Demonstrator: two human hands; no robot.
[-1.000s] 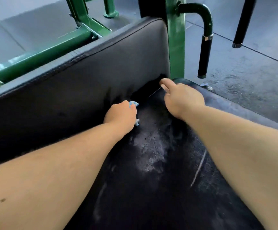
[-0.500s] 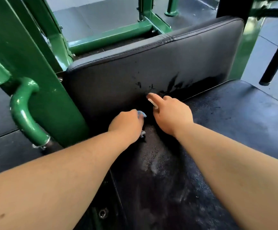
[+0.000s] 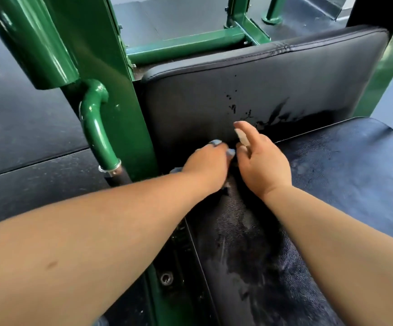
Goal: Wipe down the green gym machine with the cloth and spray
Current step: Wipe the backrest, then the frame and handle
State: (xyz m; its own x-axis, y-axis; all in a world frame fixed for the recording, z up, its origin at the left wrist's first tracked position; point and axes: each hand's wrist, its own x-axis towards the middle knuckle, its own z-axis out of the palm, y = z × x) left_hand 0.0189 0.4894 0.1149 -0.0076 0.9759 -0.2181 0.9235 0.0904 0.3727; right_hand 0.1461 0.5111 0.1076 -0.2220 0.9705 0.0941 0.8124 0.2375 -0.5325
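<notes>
The green gym machine [image 3: 111,67] has a black back pad [image 3: 273,76] and a black seat pad [image 3: 331,184]. My left hand [image 3: 208,165] lies in the crease where the two pads meet, near the pad's left end. Its fingers are curled on a cloth [image 3: 176,170], of which only a greyish corner shows. My right hand [image 3: 261,161] is right beside it and grips a small spray bottle [image 3: 241,137]. Only the bottle's white nozzle shows, under my outstretched index finger and pointing at the back pad. Dark wet streaks [image 3: 284,114] mark the pad's lower part.
A green upright post with a curved handle [image 3: 94,128] stands just left of the pads. More green frame bars [image 3: 186,43] lie behind the back pad. Dark rubber floor [image 3: 26,128] lies on both sides. The seat shows pale smears [image 3: 242,231].
Both hands have slid left along the crease toward the left end of the back pad and come closer together. The view has swung left, bringing the green post and handle into sight.
</notes>
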